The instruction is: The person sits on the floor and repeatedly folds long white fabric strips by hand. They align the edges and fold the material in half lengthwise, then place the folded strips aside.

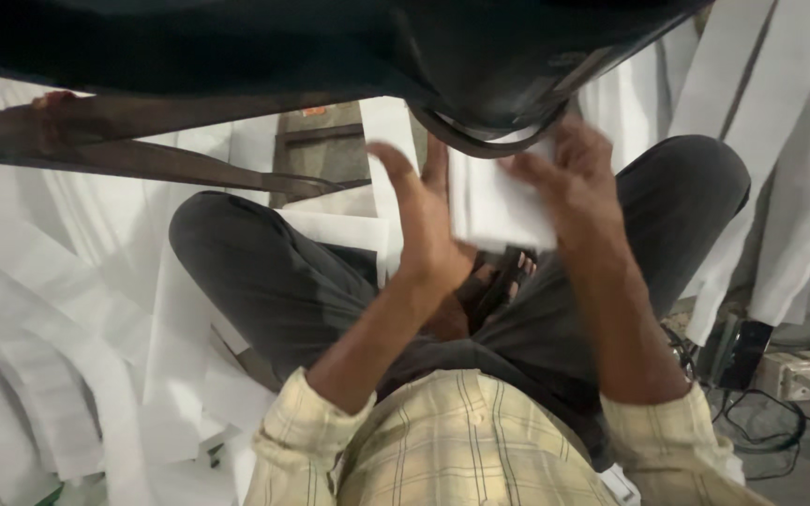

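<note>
White folded sheet (499,201) between both hands (428,220) (578,201), fingers loosely curled, top edge seemingly behind dark machine (480,56).

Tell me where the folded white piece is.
Head view, centre: the folded white piece is between the left hand and right hand, above the lap.

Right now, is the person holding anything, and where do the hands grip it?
A white folded stack is held between both hands: the left hand at its left edge, the right hand over its right side.
</note>
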Action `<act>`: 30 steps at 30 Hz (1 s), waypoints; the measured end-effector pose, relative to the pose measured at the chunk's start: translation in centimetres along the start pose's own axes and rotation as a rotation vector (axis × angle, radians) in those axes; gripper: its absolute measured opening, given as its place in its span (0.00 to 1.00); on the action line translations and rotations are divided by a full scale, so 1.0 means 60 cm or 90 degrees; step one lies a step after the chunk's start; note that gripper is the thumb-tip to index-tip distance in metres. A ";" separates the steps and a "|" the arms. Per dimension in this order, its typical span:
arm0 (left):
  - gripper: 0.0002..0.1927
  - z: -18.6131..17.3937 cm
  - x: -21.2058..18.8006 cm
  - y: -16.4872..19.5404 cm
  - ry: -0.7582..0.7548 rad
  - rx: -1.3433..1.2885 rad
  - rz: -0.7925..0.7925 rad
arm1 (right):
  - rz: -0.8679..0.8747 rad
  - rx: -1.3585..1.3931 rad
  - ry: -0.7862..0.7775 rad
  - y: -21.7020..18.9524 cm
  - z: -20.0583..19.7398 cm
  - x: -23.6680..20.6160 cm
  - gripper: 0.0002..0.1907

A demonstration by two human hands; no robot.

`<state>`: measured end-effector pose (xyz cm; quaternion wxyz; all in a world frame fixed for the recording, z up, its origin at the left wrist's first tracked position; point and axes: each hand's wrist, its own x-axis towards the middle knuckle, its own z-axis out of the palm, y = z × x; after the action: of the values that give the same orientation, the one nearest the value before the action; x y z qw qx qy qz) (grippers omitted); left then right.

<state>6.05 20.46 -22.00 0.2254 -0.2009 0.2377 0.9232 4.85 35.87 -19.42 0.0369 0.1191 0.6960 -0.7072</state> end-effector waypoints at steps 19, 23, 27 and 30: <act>0.52 -0.097 -0.013 -0.023 -0.166 0.666 0.220 | 0.060 0.058 -0.012 0.101 0.021 -0.068 0.18; 0.53 -0.098 -0.060 -0.044 -0.130 0.703 0.165 | 0.118 0.106 0.001 0.131 0.028 -0.119 0.17; 0.56 -0.113 -0.071 -0.066 -0.119 0.650 0.141 | 0.135 0.163 -0.004 0.147 0.027 -0.140 0.15; 0.58 -0.123 -0.068 -0.082 -0.133 0.570 0.143 | 0.135 0.154 -0.014 0.150 0.023 -0.146 0.15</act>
<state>13.87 19.11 -27.70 0.2113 0.0368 0.6085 0.7640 15.12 33.25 -26.25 0.1046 0.1875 0.5887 -0.7793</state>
